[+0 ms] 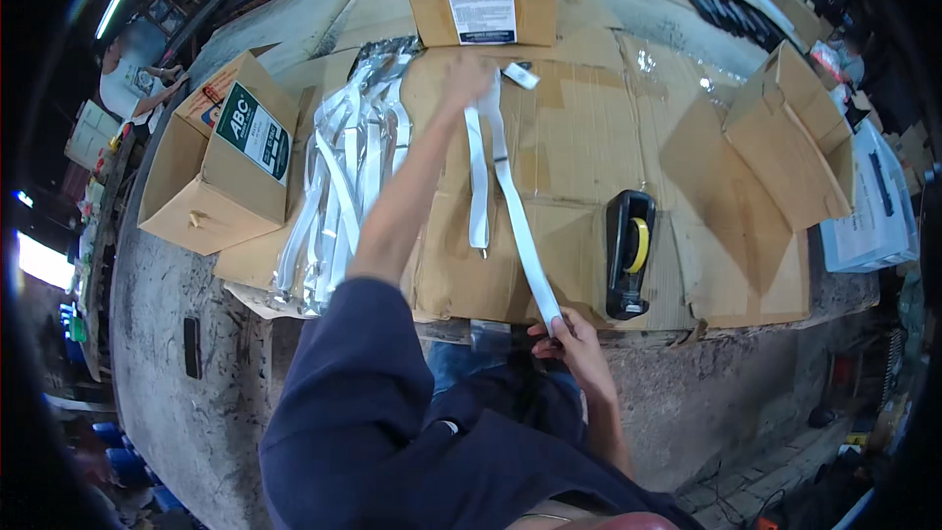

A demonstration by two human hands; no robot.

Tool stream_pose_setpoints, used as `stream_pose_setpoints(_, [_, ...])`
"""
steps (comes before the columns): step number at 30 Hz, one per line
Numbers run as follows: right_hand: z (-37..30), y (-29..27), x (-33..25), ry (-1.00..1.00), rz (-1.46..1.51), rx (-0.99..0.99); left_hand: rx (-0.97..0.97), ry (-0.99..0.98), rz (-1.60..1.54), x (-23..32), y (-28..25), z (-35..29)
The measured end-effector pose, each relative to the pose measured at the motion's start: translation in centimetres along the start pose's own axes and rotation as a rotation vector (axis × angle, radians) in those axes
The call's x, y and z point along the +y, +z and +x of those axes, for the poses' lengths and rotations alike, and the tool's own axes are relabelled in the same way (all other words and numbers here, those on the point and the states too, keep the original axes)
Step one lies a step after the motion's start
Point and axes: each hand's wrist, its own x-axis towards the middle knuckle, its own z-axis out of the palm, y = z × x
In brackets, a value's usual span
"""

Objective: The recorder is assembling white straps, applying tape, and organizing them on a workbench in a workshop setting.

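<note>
A long white strap (523, 228) runs down the cardboard in front of me, and its near end is pinched in my right hand (579, 342) at the table's front edge. A shorter white length (478, 182), with a small metal fitting at its lower tip, hangs beside it. My left hand (471, 80) reaches to the upper ends of both lengths; motion smears its fingers, so their grip is unclear. Just right of that hand lies a small white tag-like piece (521, 76). Left of my forearm is a pile of white straps in clear plastic (343, 172).
Flattened cardboard (579, 152) covers the tabletop. A black tape dispenser (629, 253) with yellow tape stands at right. Open boxes stand at left (211, 191), far middle (422, 5) and right (785, 152), beside a clear plastic bin (868, 201). A dark phone-like object (192, 347) lies front left.
</note>
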Motion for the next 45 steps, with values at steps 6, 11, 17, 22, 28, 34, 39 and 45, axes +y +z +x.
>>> stream_pose_setpoints(6, [1.2, -0.4, 0.4, -0.053, -0.034, -0.097, 0.100, -0.131, 0.177, -0.3, -1.1, -30.8])
stream_pose_setpoints(11, [3.2, -0.2, 1.1, -0.106, -0.044, -0.022, 0.182, 0.062, -0.008, -3.4, -0.5, -33.5])
stream_pose_setpoints(17, [4.1, -0.2, 1.1, -0.205, -0.554, 0.267, 0.111, -0.305, -0.430, -6.9, -3.3, -36.9])
stream_pose_setpoints(22, [1.6, 2.2, -1.0, -0.320, -1.159, 0.603, 0.384, -0.072, 0.348, -3.7, -6.0, -38.5])
stream_pose_setpoints(28, [-0.4, 3.8, 3.1, -0.899, -1.246, -0.077, 0.232, 0.001, -0.132, -7.4, -3.4, -45.8])
stream_pose_setpoints(34, [1.2, 2.4, 5.8, -1.037, -1.323, -0.198, 0.250, -0.045, -0.237, -8.4, -1.7, -48.6])
stream_pose_setpoints(39, [0.8, 3.0, 5.6, -1.056, -1.215, -0.184, 0.224, -0.197, -0.394, -8.4, -0.7, -48.7])
stream_pose_setpoints(45, [1.3, 3.7, 5.4, -0.945, -0.998, -0.145, 0.064, -0.357, -0.649, -9.0, 0.5, -48.3])
